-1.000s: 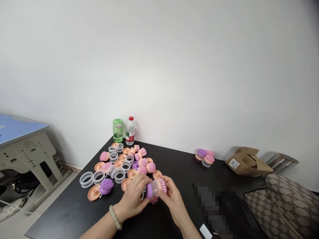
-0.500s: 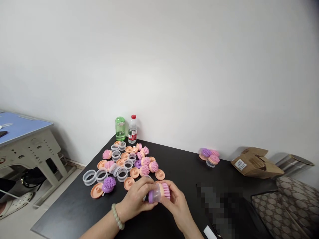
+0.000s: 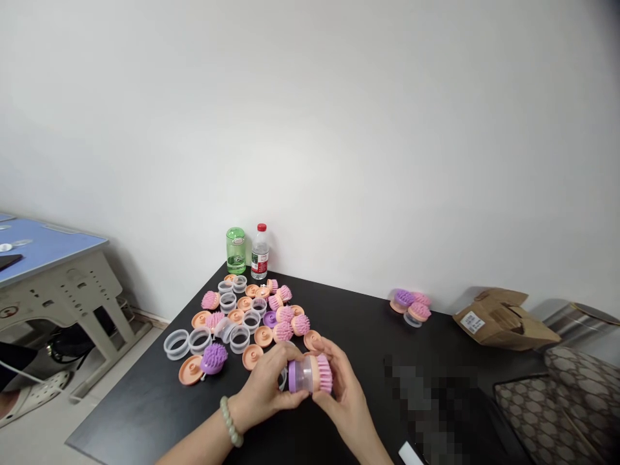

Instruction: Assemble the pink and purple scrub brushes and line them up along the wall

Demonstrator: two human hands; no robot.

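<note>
Hands (image 3: 265, 382) (image 3: 345, 405) around pink brush (image 3: 310, 376), brush parts (image 3: 264, 336) beside

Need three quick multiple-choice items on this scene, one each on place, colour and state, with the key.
1. Where is the red-capped water bottle?
A) On the blue desk
B) At the far corner of the black table, beside a green bottle
C) By the cardboard package

2. What colour is the end cap of the brush?
A) Green
B) Orange
C) Purple

3. How is the brush held?
A) Between the left hand and right hand
B) In one hand only
C) Not held; it lies on the table

Answers:
1. B: it stands beside the green bottle.
2. C: purple shows at the brush's end.
3. A: both hands grip it.
</note>
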